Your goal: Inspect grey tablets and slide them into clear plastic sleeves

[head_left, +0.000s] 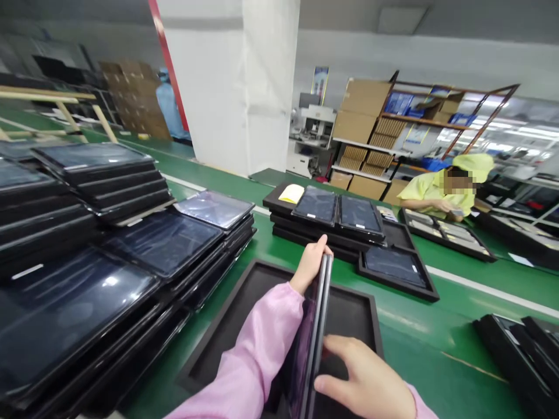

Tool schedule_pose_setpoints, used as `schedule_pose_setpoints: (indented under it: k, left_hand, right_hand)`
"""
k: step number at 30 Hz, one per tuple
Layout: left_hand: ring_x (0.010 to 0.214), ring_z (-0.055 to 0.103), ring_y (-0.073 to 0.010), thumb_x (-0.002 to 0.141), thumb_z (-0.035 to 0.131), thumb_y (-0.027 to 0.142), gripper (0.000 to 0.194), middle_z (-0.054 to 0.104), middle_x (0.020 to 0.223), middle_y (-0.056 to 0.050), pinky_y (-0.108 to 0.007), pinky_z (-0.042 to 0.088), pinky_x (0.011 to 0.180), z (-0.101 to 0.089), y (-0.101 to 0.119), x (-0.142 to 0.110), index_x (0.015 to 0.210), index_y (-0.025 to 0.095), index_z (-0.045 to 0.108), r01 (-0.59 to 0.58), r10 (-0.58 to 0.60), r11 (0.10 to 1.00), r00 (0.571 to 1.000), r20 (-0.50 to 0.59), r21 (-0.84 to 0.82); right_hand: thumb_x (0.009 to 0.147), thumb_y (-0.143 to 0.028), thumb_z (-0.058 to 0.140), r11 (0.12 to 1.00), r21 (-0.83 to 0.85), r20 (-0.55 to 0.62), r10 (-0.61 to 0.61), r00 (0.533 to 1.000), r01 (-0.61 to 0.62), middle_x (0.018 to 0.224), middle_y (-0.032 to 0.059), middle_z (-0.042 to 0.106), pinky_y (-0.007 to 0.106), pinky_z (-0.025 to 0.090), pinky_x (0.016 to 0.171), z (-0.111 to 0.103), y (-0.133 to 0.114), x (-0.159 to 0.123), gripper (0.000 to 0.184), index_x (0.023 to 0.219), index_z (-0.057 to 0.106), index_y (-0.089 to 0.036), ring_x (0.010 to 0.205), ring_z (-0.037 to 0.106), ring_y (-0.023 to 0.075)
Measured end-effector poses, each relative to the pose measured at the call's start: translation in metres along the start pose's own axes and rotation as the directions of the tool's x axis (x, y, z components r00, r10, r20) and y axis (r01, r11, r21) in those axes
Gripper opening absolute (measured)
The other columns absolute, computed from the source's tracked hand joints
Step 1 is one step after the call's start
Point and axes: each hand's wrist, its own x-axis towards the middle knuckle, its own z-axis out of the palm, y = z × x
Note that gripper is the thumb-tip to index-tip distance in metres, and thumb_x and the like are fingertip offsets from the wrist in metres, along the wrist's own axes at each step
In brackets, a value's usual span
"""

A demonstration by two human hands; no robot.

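Note:
My left hand [309,266] grips two thin flat screen panels [322,302] at their far end, fingers closed over the top edge. The panels stand on edge, face to face, above a black foam tray [253,297]. At the near right of the panels is my right hand [367,375], its thumb and fingers apart. Its fingertips are at the panels' side; whether they press on it I cannot tell. My forearm and the panels hide the middle of the tray.
Stacked black trays with dark screens [170,238] rise on the left. Ahead, more trays [314,233] carry screens and a yellow paper [292,193]. Other trays [515,361] lie at right. A co-worker in yellow [441,186] handles items across the green table [458,314].

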Motion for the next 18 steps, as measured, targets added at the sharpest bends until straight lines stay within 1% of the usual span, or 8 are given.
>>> schedule_pose_setpoints:
  k: [3, 6, 9, 11, 14, 18]
  left_hand:
    - [0.033, 0.032, -0.0077, 0.095, 0.048, 0.053, 0.069, 0.034, 0.032, 0.003, -0.024, 0.029, 0.043, 0.002, -0.004, 0.002, 0.035, 0.019, 0.049, -0.024, 0.024, 1.000, 1.000, 0.016, 0.002]
    - [0.034, 0.033, -0.0075, 0.094, 0.048, 0.055, 0.068, 0.034, 0.033, 0.003, -0.024, 0.030, 0.044, -0.001, -0.008, 0.003, 0.036, 0.019, 0.050, -0.016, 0.016, 1.000, 1.000, 0.013, 0.002]
    - [0.036, 0.034, -0.0077, 0.092, 0.048, 0.061, 0.068, 0.035, 0.035, 0.004, -0.023, 0.031, 0.044, -0.006, -0.010, 0.004, 0.038, 0.019, 0.050, 0.012, -0.012, 1.000, 1.000, -0.005, 0.012]
    - [0.036, 0.035, -0.0078, 0.090, 0.049, 0.065, 0.069, 0.036, 0.035, 0.003, -0.023, 0.031, 0.043, -0.008, -0.010, 0.004, 0.038, 0.020, 0.050, 0.022, -0.022, 1.000, 1.000, -0.017, 0.013]
    - [0.035, 0.035, -0.0079, 0.091, 0.049, 0.065, 0.070, 0.038, 0.035, 0.003, -0.023, 0.031, 0.043, -0.009, -0.009, 0.005, 0.038, 0.019, 0.050, 0.030, -0.030, 1.000, 0.999, -0.027, 0.006]
    - [0.035, 0.037, -0.0080, 0.094, 0.047, 0.061, 0.070, 0.039, 0.036, 0.002, -0.023, 0.033, 0.043, -0.009, -0.007, 0.003, 0.038, 0.019, 0.050, 0.030, -0.030, 0.999, 0.999, -0.036, 0.018]
  right_hand:
    - [0.084, -0.026, 0.071, 0.998, -0.043, -0.033, 0.043, 0.999, -0.045, 0.111, 0.0073, 0.079, 0.033, 0.051, 0.096, 0.001, -0.003, 0.002, 0.022, 0.105, 0.075, -0.021, 0.105, 0.072, 0.0265]
    - [0.086, -0.028, 0.069, 0.997, -0.061, -0.024, 0.035, 0.999, -0.037, 0.108, 0.0064, 0.079, 0.033, 0.051, 0.095, 0.001, -0.004, 0.003, 0.020, 0.103, 0.075, -0.021, 0.103, 0.072, 0.0259]
    - [0.086, -0.026, 0.067, 0.998, -0.048, -0.008, 0.031, 0.999, -0.032, 0.106, 0.0059, 0.079, 0.032, 0.052, 0.092, 0.002, -0.004, 0.004, 0.018, 0.102, 0.073, -0.020, 0.100, 0.072, 0.0256]
    - [0.086, -0.026, 0.066, 0.999, -0.050, -0.011, 0.007, 1.000, -0.007, 0.102, 0.0057, 0.079, 0.033, 0.053, 0.089, 0.003, -0.002, 0.005, 0.017, 0.100, 0.073, -0.021, 0.096, 0.073, 0.0255]
    - [0.086, -0.028, 0.066, 0.998, -0.057, -0.014, -0.041, 0.999, 0.040, 0.098, 0.0064, 0.078, 0.034, 0.054, 0.085, 0.004, 0.003, 0.007, 0.016, 0.099, 0.071, -0.021, 0.091, 0.073, 0.0261]
    - [0.084, -0.027, 0.068, 0.997, -0.034, 0.003, -0.063, 0.998, 0.063, 0.097, 0.0061, 0.078, 0.033, 0.055, 0.084, 0.002, 0.007, 0.008, 0.014, 0.097, 0.070, -0.021, 0.090, 0.073, 0.0254]
